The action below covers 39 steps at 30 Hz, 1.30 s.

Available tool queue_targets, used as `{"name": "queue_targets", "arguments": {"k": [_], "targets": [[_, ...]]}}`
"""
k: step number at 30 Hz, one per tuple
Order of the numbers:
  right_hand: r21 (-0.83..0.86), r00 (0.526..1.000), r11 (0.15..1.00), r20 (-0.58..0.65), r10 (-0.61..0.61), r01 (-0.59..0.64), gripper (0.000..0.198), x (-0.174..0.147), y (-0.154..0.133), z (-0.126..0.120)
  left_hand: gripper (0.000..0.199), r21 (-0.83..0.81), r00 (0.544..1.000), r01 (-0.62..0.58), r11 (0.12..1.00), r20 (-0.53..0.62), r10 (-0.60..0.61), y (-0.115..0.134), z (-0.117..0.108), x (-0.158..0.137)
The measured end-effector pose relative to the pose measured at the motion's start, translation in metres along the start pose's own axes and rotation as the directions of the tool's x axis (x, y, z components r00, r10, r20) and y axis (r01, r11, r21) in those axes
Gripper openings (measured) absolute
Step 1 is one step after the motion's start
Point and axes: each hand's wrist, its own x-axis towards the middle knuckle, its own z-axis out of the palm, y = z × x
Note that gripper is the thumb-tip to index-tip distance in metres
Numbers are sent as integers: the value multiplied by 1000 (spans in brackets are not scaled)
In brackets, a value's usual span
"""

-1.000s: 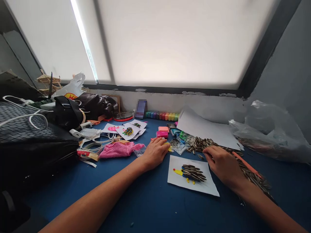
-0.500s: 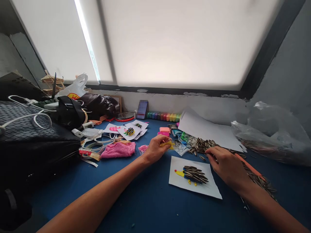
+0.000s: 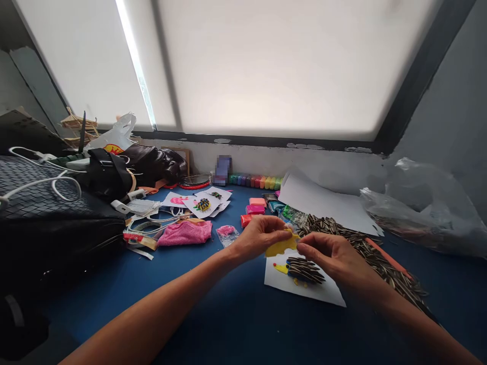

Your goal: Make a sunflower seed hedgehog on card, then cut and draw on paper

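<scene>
Yellow packet [image 3: 280, 247] now above white card [image 3: 276, 280], gripped in left hand [image 3: 258, 238]; right hand [image 3: 338, 257], gone from sunflower seeds [image 3: 323, 225], pinches packet edge: work turned to packet.

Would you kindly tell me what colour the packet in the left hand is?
The packet in the left hand is yellow; the head view shows it best.
</scene>
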Motion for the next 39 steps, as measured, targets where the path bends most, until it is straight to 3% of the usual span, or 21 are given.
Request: {"name": "queue_targets", "arguments": {"k": [3,7,11,14,19,31,39], "targets": [[44,1000,999,-4,5,-5,38,0,4,0,42,2,998,-18,1000,62,18,5,5,-3],[62,992,998,-127,-8,16,37,1,8,-4,44,-60,984,3,998,177,7,3,4,-4],[47,980,998,-196,-22,32,35,0,4,-4,43,-74,987,-4,997,158,16,0,1,-5],[21,982,1000,-190,-15,19,35,-2,1,-1,46,-72,992,3,997,127,6,2,1,-5],[30,988,999,-152,25,-21,33,-5,-1,4,51,-66,984,49,997,175,-37,2,1,-9],[116,994,993,-97,46,-35,35,-12,-4,2,44,-49,983,52,997,179,-42,2,8,-16],[164,994,981,-33,106,-99,35,-13,2,7,46,52,995,54,997,86,-58,4,12,-18]]}}
